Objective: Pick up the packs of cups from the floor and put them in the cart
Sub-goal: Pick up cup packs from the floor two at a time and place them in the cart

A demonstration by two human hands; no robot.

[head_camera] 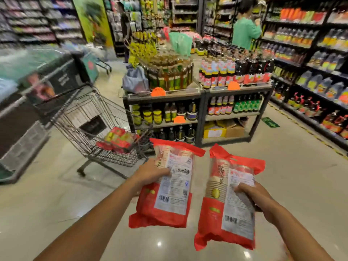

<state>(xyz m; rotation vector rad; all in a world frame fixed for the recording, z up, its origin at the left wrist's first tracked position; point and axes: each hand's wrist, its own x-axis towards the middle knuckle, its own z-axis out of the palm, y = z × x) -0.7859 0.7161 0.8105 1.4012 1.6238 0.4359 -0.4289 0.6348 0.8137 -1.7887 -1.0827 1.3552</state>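
Here the left side of the aisle is smeared with motion blur. The grey wire shopping cart (98, 127) stands left of centre, red packs (118, 140) already in its basket, open floor (291, 166) around. The left hand (150, 173) clamps one red-and-clear plastic pack of cups (167, 187); beside it, apart, the right hand (254, 196) clamps a second such pack (229, 202), fingers partly hidden behind.

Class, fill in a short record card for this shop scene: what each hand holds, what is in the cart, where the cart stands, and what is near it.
left hand: holds left pack of cups
right hand: holds right pack of cups
cart: ahead on the left, on the floor
packs in cart: red packs lying at the bottom
bottle shelf: right of the cart
other person: far aisle, green top
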